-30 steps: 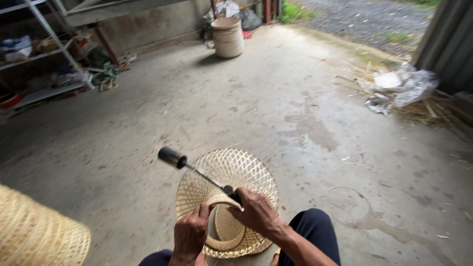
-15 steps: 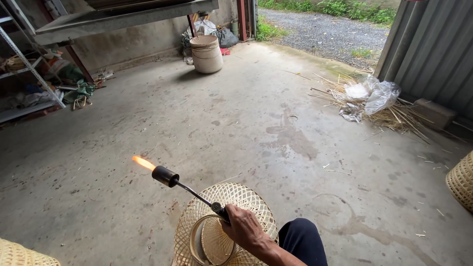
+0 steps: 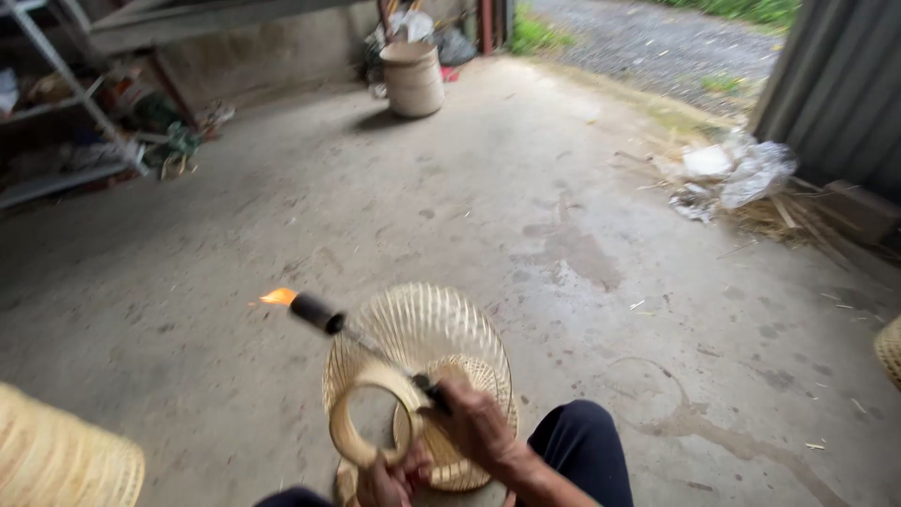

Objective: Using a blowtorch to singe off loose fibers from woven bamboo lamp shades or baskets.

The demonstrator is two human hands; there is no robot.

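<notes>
My right hand (image 3: 477,427) grips the handle of a gas torch (image 3: 361,344), whose dark nozzle points up and to the left with a small orange flame (image 3: 279,297) at its tip. My left hand (image 3: 392,479) holds the round rim of a pale woven bamboo basket (image 3: 427,371) near the bottom of the view. The basket is tipped on its side, its opening toward me, and the torch shaft crosses in front of it. My dark trouser knee (image 3: 587,451) shows beside the basket.
Concrete floor (image 3: 488,216) all around. Another woven basket (image 3: 61,460) stands at the lower left and one more (image 3: 890,349) at the right edge. A pale bucket (image 3: 415,77) stands far back. Metal shelving (image 3: 66,113) is at left, crumpled plastic and straw (image 3: 737,178) at right.
The torch, unlit a second ago, lit and stays burning. The basket has been turned from lying flat onto its side, and my left hand has returned to its rim.
</notes>
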